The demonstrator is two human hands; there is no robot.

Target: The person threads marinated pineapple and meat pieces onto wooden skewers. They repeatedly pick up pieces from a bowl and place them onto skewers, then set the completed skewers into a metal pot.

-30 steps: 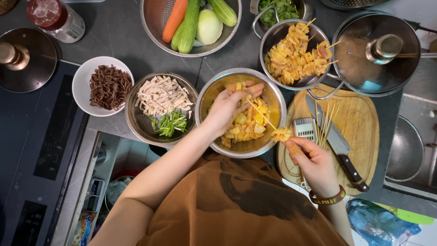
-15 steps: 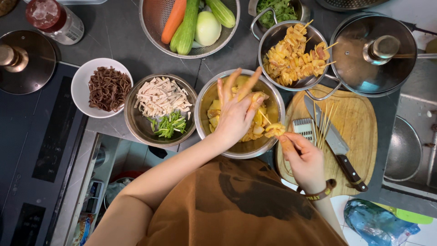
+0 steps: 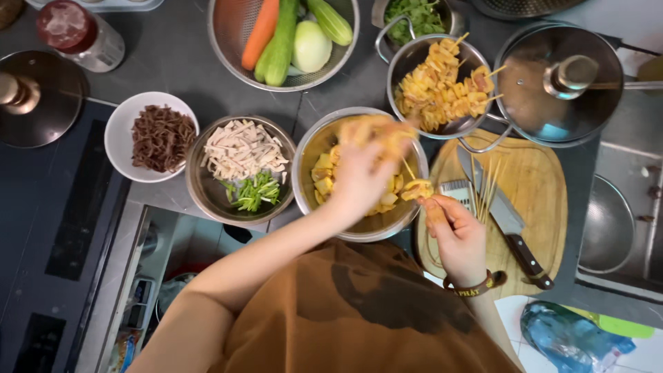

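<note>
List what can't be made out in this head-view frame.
- Left hand: motion-blurred, so its grip on the yellow pieces is unclear.
- Steel bowl: the left hand and forearm cover much of its contents.
- Skewer in the right hand: too thin to follow.
- Blue bag: cut off by the bottom edge.

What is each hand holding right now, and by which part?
Right hand pinches a part-loaded skewer near its lower end. Left hand, blurred above the steel bowl, holds yellow pieces.

Yellow chunks [image 3: 323, 173] in a steel bowl [image 3: 307, 148]; thin skewer [image 3: 412, 181] threaded with more, over its rim.
</note>
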